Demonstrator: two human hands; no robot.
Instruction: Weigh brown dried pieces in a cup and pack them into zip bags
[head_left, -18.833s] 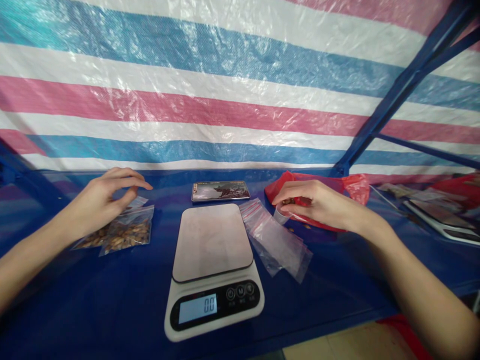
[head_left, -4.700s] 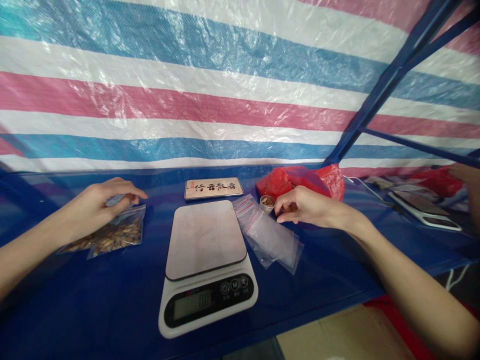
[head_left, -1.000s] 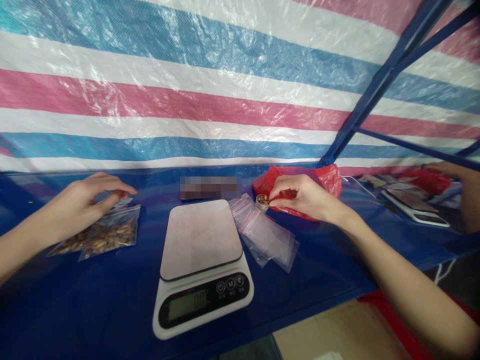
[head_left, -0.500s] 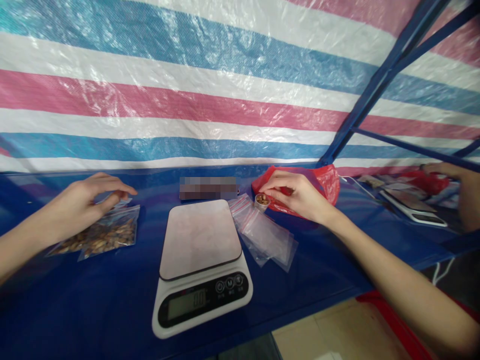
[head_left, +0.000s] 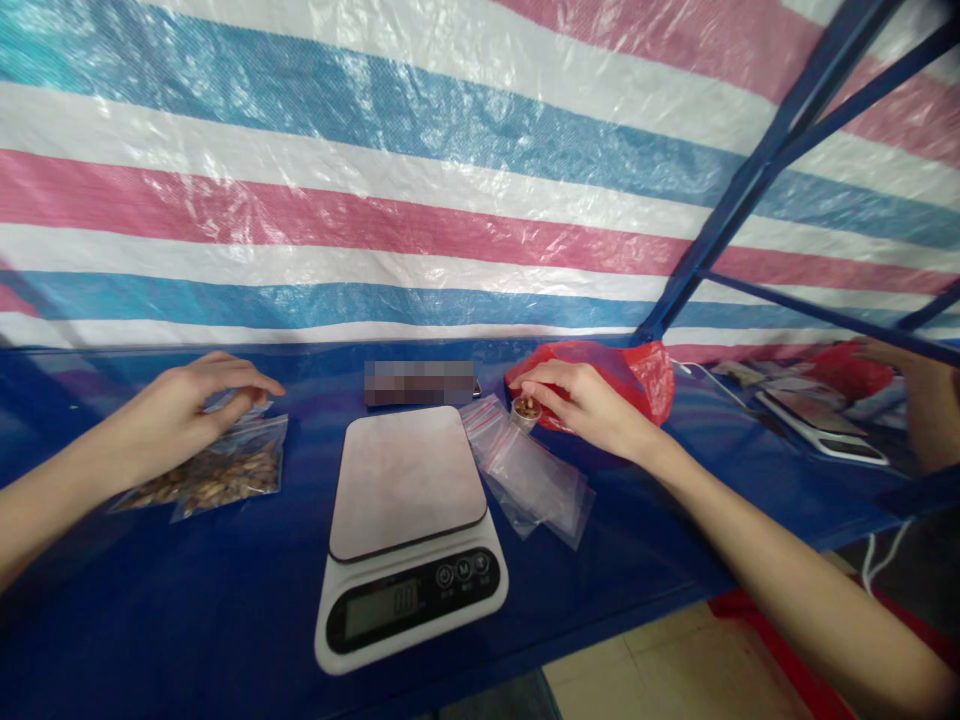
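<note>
My left hand (head_left: 199,405) hovers at the left over clear zip bags (head_left: 240,470) filled with brown, seed-like pieces; its fingers are slightly bent and apart, holding nothing visible. A small clear cup (head_left: 525,417) of the same kind of pieces stands beside the red plastic bag (head_left: 651,380). At the cup's top, my right hand (head_left: 581,405) has thumb and forefinger pinched together; what lies between them is too small to make out. Between the hands sits a white kitchen scale (head_left: 409,490), its pan bare and its display reading 0.0.
Flat clear zip bags (head_left: 540,485) overlap right of the scale. A dark blurred-out object (head_left: 420,385) lies behind it. On the blue table (head_left: 247,610), farther right, are a second scale (head_left: 825,425) and another person's arm (head_left: 934,400). A blue metal post (head_left: 720,230) rises behind.
The view has shifted slightly. My right fingertips have stayed at the cup's top, with the hand a little flatter. My left hand keeps nearly the same pose over the filled bags.
</note>
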